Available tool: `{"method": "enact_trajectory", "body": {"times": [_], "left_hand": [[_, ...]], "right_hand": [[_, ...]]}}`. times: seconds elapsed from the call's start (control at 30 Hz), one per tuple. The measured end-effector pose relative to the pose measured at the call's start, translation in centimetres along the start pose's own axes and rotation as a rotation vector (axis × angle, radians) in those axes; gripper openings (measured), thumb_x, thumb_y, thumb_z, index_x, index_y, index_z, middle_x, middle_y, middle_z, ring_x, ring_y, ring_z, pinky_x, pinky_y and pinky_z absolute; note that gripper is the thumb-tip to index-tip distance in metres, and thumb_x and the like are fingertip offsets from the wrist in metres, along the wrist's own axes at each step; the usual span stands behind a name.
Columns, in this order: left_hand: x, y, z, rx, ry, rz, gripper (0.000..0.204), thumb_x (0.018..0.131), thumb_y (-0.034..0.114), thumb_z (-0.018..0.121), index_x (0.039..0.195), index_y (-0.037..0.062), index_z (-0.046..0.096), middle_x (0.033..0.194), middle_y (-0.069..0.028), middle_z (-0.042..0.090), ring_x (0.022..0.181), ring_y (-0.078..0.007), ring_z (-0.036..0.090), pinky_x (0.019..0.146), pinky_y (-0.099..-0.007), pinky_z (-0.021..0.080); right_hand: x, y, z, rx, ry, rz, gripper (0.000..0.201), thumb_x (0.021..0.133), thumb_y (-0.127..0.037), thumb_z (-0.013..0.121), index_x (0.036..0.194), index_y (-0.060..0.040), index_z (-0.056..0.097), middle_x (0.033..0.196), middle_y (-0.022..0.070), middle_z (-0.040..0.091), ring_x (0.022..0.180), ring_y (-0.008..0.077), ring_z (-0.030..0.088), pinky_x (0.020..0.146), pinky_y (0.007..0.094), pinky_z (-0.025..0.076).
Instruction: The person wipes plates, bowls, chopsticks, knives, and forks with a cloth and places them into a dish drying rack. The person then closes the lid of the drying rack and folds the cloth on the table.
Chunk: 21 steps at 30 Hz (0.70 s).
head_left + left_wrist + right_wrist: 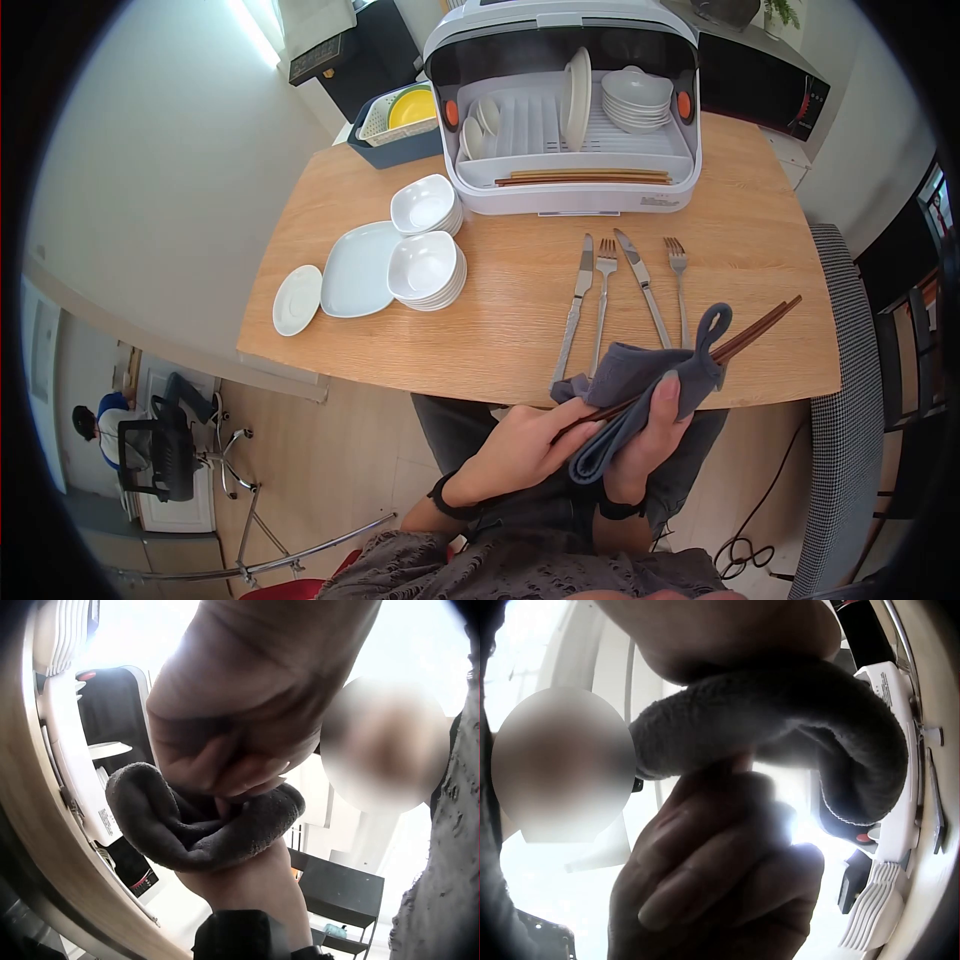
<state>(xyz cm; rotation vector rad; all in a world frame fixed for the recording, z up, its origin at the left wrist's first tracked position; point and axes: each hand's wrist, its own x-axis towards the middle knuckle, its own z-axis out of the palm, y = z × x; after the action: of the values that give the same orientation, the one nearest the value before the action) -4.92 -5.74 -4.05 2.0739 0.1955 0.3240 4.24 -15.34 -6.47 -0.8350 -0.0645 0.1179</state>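
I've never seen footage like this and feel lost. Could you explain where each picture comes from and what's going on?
There is no machine, just a person's two bare hands. The wide picture comes from a camera worn on the head, looking forward and down; the two close ones come from cameras on the left and right wrists. The left hand holds the near end of some brown chopsticks; the right hand grips a blue-grey cloth folded around them. On the wooden table are two knives, two forks, two plates and two stacks of white bowls; a white dish rack stands farther back.
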Motion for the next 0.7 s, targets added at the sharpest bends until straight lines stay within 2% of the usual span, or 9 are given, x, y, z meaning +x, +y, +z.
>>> {"method": "enact_trajectory", "body": {"times": [0.2, 0.27, 0.33, 0.4, 0.43, 0.53, 0.57, 0.63, 0.7], "left_hand": [[0.0, -0.5, 0.1, 0.023, 0.005, 0.092, 0.021, 0.097, 0.022, 0.062, 0.11, 0.0061, 0.065, 0.071, -0.0169, 0.063, 0.06, -0.0333, 0.063, 0.055, -0.0358, 0.048], [-0.1, -0.6, -0.2, 0.07, -0.087, 0.065, 0.022, 0.098, 0.025, 0.061, 0.109, 0.0069, 0.065, 0.066, -0.0147, 0.061, 0.056, -0.0323, 0.062, 0.053, -0.036, 0.047], [-0.4, -1.5, -0.2, 0.08, -0.119, 0.055, 0.022, 0.098, 0.026, 0.061, 0.108, 0.0074, 0.065, 0.064, -0.0141, 0.06, 0.054, -0.0316, 0.061, 0.051, -0.0358, 0.046], [-0.7, -1.8, -0.4, 0.094, -0.151, 0.034, 0.022, 0.098, 0.027, 0.061, 0.106, 0.0078, 0.065, 0.062, -0.0134, 0.059, 0.053, -0.031, 0.06, 0.05, -0.0356, 0.046], [-0.8, -1.8, -0.7, 0.133, -0.172, 0.028, 0.021, 0.097, 0.027, 0.062, 0.106, 0.0084, 0.066, 0.062, -0.0134, 0.06, 0.052, -0.0303, 0.06, 0.05, -0.0351, 0.046], [-0.8, -1.8, -1.5, 0.157, -0.197, 0.016, 0.019, 0.097, 0.026, 0.062, 0.105, 0.0093, 0.067, 0.062, -0.013, 0.06, 0.051, -0.0292, 0.06, 0.05, -0.0341, 0.046], [-0.7, -1.7, -1.7, 0.141, -0.204, 0.016, 0.019, 0.097, 0.026, 0.063, 0.105, 0.0098, 0.068, 0.063, -0.0125, 0.061, 0.051, -0.0287, 0.06, 0.049, -0.0337, 0.046], [-0.8, -1.8, -2.0, 0.132, -0.192, 0.012, 0.019, 0.097, 0.026, 0.063, 0.105, 0.0099, 0.068, 0.062, -0.012, 0.061, 0.051, -0.0283, 0.06, 0.049, -0.0334, 0.046], [-0.8, -1.9, -2.1, 0.123, -0.18, 0.002, 0.019, 0.096, 0.026, 0.063, 0.105, 0.0101, 0.068, 0.062, -0.0114, 0.061, 0.051, -0.0278, 0.06, 0.049, -0.0332, 0.046]], "right_hand": [[1.3, -0.5, -0.7, -0.059, -0.018, -0.074, 0.031, 0.098, -0.025, 0.057, 0.11, 0.0034, 0.055, 0.097, 0.0079, 0.062, 0.087, 0.0145, 0.06, 0.08, 0.03, 0.049], [2.3, -1.5, -0.5, -0.045, 0.174, -0.097, 0.037, 0.1, -0.029, 0.055, 0.114, 0.0045, 0.055, 0.101, 0.0106, 0.062, 0.089, 0.0172, 0.062, 0.082, 0.0316, 0.05], [3.7, -1.7, -1.8, -0.052, 0.205, -0.13, 0.041, 0.101, -0.032, 0.052, 0.117, 0.0052, 0.054, 0.104, 0.0118, 0.061, 0.09, 0.0189, 0.062, 0.082, 0.0324, 0.051], [4.5, -2.2, -2.2, -0.047, 0.309, -0.114, 0.04, 0.101, -0.035, 0.051, 0.115, 0.0025, 0.056, 0.098, 0.0115, 0.062, 0.085, 0.0181, 0.063, 0.073, 0.0315, 0.054], [4.9, -1.6, -3.6, -0.061, 0.287, -0.121, 0.038, 0.101, -0.036, 0.051, 0.108, 0.0004, 0.057, 0.09, 0.0104, 0.062, 0.074, 0.0172, 0.062, 0.064, 0.0298, 0.052], [4.8, -1.6, -2.9, -0.05, 0.315, -0.119, 0.037, 0.101, -0.038, 0.05, 0.103, -0.0019, 0.056, 0.084, 0.0091, 0.061, 0.065, 0.017, 0.06, 0.059, 0.0284, 0.05], [4.7, -1.5, -3.0, -0.049, 0.316, -0.12, 0.037, 0.101, -0.038, 0.05, 0.103, -0.0019, 0.056, 0.084, 0.0091, 0.061, 0.065, 0.017, 0.06, 0.059, 0.0284, 0.05], [4.3, -1.4, -3.5, 0.042, 0.224, -0.073, 0.036, 0.101, -0.031, 0.053, 0.112, 0.0027, 0.056, 0.101, 0.0097, 0.06, 0.088, 0.0173, 0.062, 0.08, 0.032, 0.052], [4.4, -1.1, -4.1, 0.037, 0.225, -0.052, 0.036, 0.1, -0.032, 0.053, 0.112, 0.0025, 0.056, 0.102, 0.0097, 0.061, 0.088, 0.0173, 0.062, 0.08, 0.0321, 0.052]]}}
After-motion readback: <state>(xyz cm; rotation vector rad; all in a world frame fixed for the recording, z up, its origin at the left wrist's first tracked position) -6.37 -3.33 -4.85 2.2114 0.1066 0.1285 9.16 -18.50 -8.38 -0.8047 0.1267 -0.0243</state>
